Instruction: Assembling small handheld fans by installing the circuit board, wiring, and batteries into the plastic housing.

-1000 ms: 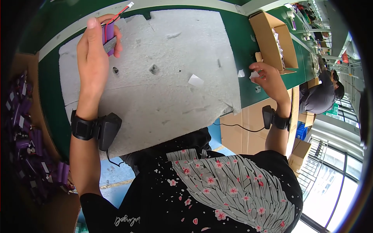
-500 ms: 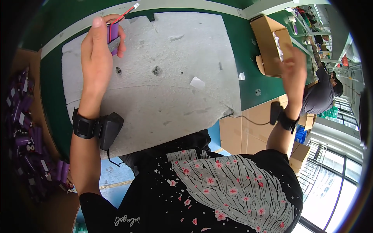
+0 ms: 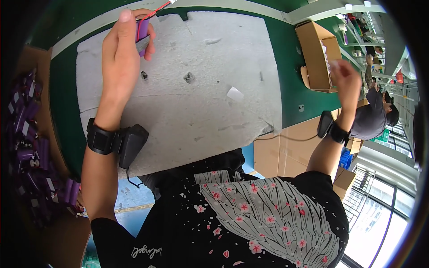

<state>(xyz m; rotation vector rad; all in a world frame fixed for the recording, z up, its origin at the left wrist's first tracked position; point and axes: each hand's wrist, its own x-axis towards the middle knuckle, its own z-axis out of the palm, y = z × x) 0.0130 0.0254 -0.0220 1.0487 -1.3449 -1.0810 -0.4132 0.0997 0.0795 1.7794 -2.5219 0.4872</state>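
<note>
Nearest the camera is the person's black short-sleeved shirt printed with pink blossoms and a pale grey leaf shape (image 3: 268,214), and from it both forearms rise into view, each with a black wrist strap carrying a small black box-shaped device (image 3: 129,143). At the far left edge, low and dim, a brown cardboard box (image 3: 27,67) holds a heap of purple cylindrical battery packs (image 3: 27,152), too many and too shadowed to count. Ahead of the shirt lies one large pale grey foam mat (image 3: 187,111) on a green table top (image 3: 295,98); two small dark holes mark the mat, and one small white rectangular paper label (image 3: 234,93) lies flat on it right of centre. The left hand (image 3: 120,58) is raised over the mat's far left corner, its fingers closed around one purple cylindrical battery pack with red and black wires (image 3: 143,27), the thumb pressed along its side and the wires running off toward the top edge. The right hand (image 3: 346,78) is lifted above the table's right side and blurred, so whether its fingers are spread or holding anything I cannot tell. Just beyond it stands one open brown cardboard carton (image 3: 315,49) on the green surface, its contents unclear. Farther right, another person in a grey shirt (image 3: 371,116) bends over a bench.
</note>
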